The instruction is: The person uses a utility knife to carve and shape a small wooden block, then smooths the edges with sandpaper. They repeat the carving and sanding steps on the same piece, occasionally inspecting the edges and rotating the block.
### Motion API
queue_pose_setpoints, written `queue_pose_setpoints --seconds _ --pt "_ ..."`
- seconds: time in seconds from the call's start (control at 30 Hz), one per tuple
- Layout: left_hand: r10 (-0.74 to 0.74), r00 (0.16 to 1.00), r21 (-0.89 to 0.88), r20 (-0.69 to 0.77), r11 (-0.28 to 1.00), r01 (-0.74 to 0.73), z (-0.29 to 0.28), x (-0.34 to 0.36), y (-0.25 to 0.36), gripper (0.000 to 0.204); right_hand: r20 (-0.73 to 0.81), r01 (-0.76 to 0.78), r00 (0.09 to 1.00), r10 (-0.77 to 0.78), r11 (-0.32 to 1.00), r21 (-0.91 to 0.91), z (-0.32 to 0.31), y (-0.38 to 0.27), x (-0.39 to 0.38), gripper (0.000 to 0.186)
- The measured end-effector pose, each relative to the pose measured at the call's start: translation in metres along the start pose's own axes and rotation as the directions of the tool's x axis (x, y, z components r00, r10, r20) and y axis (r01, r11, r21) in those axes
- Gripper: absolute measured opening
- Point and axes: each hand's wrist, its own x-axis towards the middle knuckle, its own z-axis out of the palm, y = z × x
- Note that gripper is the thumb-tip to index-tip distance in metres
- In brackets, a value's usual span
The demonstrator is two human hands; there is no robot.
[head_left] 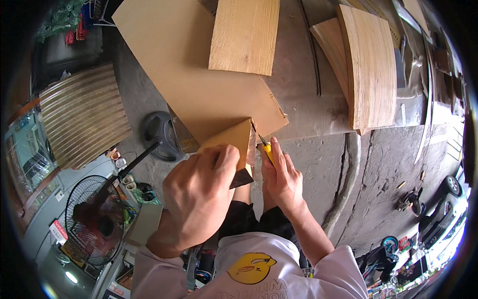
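My left hand [199, 194] is closed round a bent brown board piece [226, 139] that rises toward the edge of a large brown sheet [164, 60]; the piece has a dark lower corner. Just to its right, my right hand [281, 182] grips a yellow utility knife [267, 148], its blade pointing up toward the piece's right edge. A light wooden board [244, 35] lies on the sheet, farther from my hands.
More wooden boards [371, 70] lie on the grey worktop [294, 99] at right. A standing fan [94, 219], corrugated panel [84, 117] and glass case are at left. Cracked concrete floor [378, 174], a car [443, 214] and clutter fill the lower right.
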Motion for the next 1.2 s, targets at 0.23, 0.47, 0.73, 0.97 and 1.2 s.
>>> queue_pose_setpoints --seconds 0.23,0.47,0.73,0.97,1.2 --pt "-0.093 0.995 0.008 -0.04 0.996 0.093 0.009 0.001 0.007 0.03 -0.015 0.038 0.999 -0.038 0.999 -0.003 -0.003 0.003 0.001 0.064" --pt "-0.164 0.984 -0.033 -0.07 0.986 0.162 0.001 -0.005 0.011 0.028 0.041 0.077 0.996 -0.075 0.996 -0.044 -0.015 0.0 0.008 0.062" --pt "-0.264 0.963 0.023 -0.059 0.964 0.266 -0.011 -0.014 -0.016 0.024 0.1 0.063 0.993 -0.062 0.998 -0.002 0.013 -0.03 0.007 0.067" --pt "-0.233 0.971 0.018 -0.048 0.972 0.234 -0.009 -0.014 -0.023 0.024 0.125 -0.05 0.991 0.048 0.999 0.006 0.022 -0.036 0.002 0.066" --pt "-0.164 0.985 -0.011 -0.045 0.986 0.163 -0.005 -0.022 -0.031 0.033 0.058 -0.011 0.998 0.014 0.999 -0.044 0.028 -0.033 0.0 0.064"
